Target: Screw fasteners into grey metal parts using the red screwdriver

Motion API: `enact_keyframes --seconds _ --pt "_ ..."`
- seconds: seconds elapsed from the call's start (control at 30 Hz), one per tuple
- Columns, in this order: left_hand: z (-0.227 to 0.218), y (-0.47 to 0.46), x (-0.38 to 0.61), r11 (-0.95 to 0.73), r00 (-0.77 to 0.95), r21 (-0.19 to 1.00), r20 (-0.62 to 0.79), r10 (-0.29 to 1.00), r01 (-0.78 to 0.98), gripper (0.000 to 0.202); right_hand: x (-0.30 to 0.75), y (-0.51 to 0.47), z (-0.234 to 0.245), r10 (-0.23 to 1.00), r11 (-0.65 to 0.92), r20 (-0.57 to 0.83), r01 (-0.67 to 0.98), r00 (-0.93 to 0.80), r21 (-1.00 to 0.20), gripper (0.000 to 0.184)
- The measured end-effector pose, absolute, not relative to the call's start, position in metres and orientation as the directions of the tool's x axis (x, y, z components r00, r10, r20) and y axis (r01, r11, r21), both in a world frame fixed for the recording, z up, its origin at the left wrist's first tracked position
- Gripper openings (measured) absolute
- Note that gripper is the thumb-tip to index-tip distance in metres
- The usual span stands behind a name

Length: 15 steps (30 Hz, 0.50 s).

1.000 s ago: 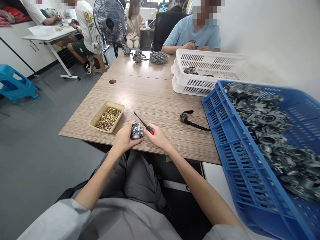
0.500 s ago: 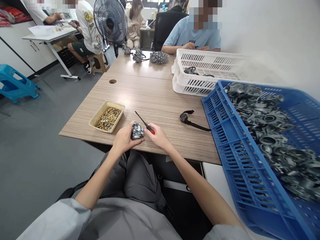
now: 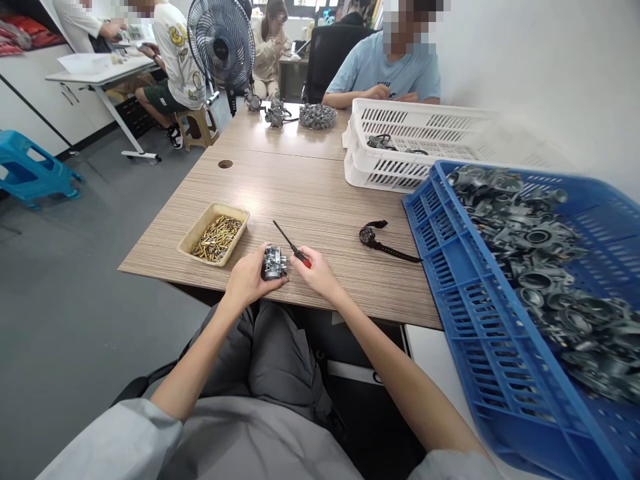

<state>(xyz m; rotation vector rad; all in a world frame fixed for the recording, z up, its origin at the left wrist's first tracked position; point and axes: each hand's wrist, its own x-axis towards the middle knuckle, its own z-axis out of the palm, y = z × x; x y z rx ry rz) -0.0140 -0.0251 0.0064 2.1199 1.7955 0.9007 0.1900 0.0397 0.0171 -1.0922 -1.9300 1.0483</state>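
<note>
At the table's near edge, my left hand is closed around a silver-grey metal carburetor, thumb at its near side. My right hand grips a screwdriver by its red and black handle. The dark shaft points up and to the left, past the carburetor, its tip apart from it. Left of the carburetor sits a cream plastic tray holding many small brass-coloured parts. The fingers of my left hand are partly hidden behind the carburetor.
A black wristwatch lies right of my hands. Beyond it stand a blue crate full of carburetors and a white crate. More metal parts lie at the table's far end, near a fan and a seated person.
The screwdriver and my right hand have shifted very slightly to the right. My left hand and the carburetor stay almost in place.
</note>
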Motion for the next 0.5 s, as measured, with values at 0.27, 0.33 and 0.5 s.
enact_keyframes --seconds 0.27,0.33,0.5 --pt "0.0048 -0.0253 -0.0138 -0.236 0.056 0.537 0.330 0.942 0.810 0.085 0.1904 0.0412 0.0146 0.936 0.280 0.175 0.343 -0.306 -0.897 0.036" --pt "0.0053 -0.0253 -0.0135 -0.234 0.052 0.538 0.331 0.942 0.810 0.084 0.1904 0.0410 0.0144 0.938 0.274 0.168 0.351 -0.303 -0.895 0.037" --pt "0.0047 -0.0250 -0.0135 -0.231 0.052 0.536 0.329 0.943 0.812 0.086 0.1889 0.0396 0.0165 0.931 0.293 0.177 0.367 -0.319 -0.883 0.040"
